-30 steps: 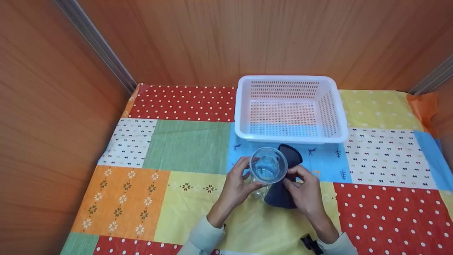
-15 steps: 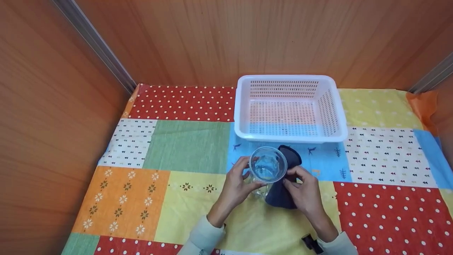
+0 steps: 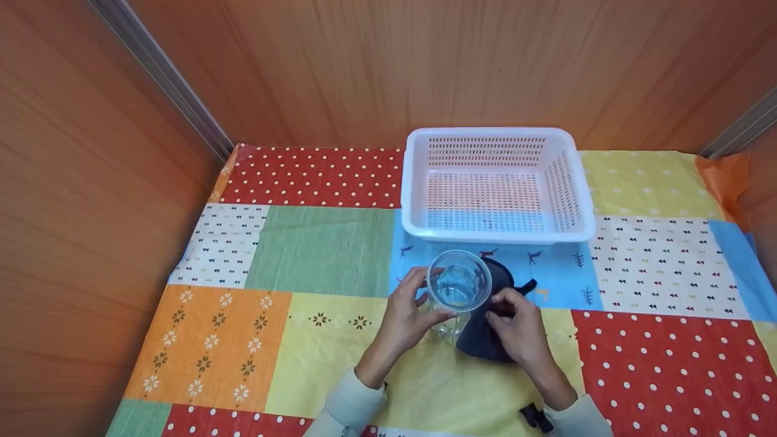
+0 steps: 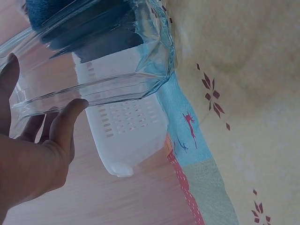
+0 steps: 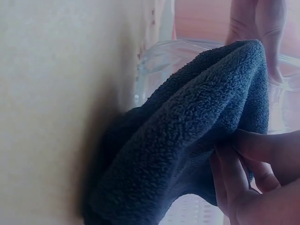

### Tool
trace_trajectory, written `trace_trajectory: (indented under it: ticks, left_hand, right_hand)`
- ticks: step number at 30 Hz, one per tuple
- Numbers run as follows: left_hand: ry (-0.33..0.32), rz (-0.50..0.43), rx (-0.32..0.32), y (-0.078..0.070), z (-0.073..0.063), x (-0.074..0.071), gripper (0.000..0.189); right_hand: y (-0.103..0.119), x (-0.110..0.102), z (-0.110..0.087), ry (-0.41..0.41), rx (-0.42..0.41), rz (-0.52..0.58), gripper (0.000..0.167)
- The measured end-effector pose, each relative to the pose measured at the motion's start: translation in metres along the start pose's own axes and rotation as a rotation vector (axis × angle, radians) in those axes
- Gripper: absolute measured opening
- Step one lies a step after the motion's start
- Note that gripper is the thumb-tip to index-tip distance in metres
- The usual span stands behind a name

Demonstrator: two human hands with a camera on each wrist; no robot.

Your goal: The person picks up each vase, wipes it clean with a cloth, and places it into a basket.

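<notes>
A clear glass jar [image 3: 459, 285] stands upright on the cloth, its round mouth facing up. My left hand [image 3: 408, 309] grips it from the left, thumb in front and fingers behind. Against the jar's right side hangs a dark blue terry towel [image 5: 183, 126], pinched between the thumb and fingers of my right hand [image 3: 519, 321]. Folds of the towel drop toward the table, and a dark strap-like end sticks out at its upper right in the head view. Through the glass, the left wrist view shows the towel behind the jar [image 4: 93, 89].
Behind the jar sits a white perforated plastic basket [image 3: 498, 237], with nothing seen inside. A patchwork tablecloth [image 3: 328, 249] covers the table. Wood-grain panels [image 3: 388, 73] enclose the back and sides.
The towel's upper end has slid down and right along the jar, and a dark strap-like end now shows. My right hand has shifted slightly down; my left hand stays on the jar.
</notes>
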State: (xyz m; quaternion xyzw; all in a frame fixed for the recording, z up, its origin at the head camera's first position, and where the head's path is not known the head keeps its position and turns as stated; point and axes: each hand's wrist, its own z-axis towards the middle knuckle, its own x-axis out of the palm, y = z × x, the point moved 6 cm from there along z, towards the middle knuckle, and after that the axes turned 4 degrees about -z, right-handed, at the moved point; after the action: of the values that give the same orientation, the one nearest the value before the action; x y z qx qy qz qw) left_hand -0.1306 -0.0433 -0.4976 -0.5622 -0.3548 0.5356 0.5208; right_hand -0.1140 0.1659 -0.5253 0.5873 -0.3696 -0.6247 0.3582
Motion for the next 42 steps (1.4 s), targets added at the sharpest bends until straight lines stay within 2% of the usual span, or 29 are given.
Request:
trace_trajectory:
  ticks: [15, 20, 26, 31, 38, 42]
  left_hand:
    - [0.007, -0.025, -0.004, 0.0, 0.0, 0.001, 0.065]
    - [0.009, -0.037, -0.003, 0.0, 0.0, 0.001, 0.065]
    - [-0.017, -0.016, 0.007, -0.001, -0.001, 0.0, 0.065]
    - [-0.023, 0.004, 0.004, -0.001, 0.0, 0.0, 0.066]
    - [0.006, -0.04, -0.029, 0.002, 0.0, 0.002, 0.066]
    - [0.007, -0.042, -0.016, 0.0, 0.0, 0.001, 0.065]
  right_hand:
    - [-0.018, 0.007, 0.0, 0.041, -0.032, -0.05, 0.027]
    - [-0.019, 0.008, 0.0, 0.03, -0.046, -0.082, 0.027]
    - [-0.02, 0.009, -0.001, 0.008, -0.072, -0.129, 0.027]
    - [-0.021, 0.01, -0.002, 0.003, -0.052, -0.102, 0.026]
    - [-0.019, 0.009, -0.003, 0.007, -0.017, -0.06, 0.022]
    - [-0.013, 0.007, -0.003, -0.001, -0.019, -0.049, 0.022]
